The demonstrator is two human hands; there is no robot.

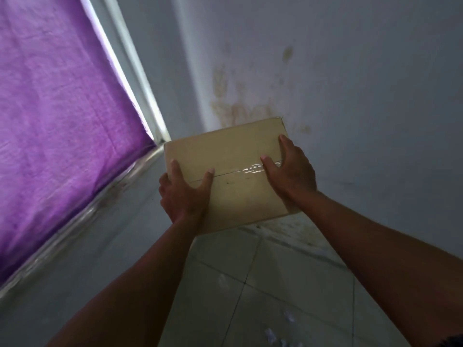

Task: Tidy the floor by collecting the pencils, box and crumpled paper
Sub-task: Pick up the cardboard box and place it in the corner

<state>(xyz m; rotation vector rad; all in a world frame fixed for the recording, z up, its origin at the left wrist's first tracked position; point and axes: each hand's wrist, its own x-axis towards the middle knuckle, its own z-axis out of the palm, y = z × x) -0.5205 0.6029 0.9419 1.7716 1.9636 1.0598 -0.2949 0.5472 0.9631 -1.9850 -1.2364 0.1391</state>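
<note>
I am holding the taped cardboard box [235, 176] up off the tiled floor [275, 284], near the stained wall [350, 83]. My left hand [183, 194] and right hand [290, 169] are gripping its opposite edges, thumbs on top. I would keep it level and the squeeze even. White scraps [271, 334], perhaps crumpled paper, are lying blurred below.

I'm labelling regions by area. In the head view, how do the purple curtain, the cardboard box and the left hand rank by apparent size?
1. purple curtain, by far the largest.
2. cardboard box, held up by both hands.
3. left hand, smallest; it sits nearer the camera than the curtain, so true sizes differ more.
</note>
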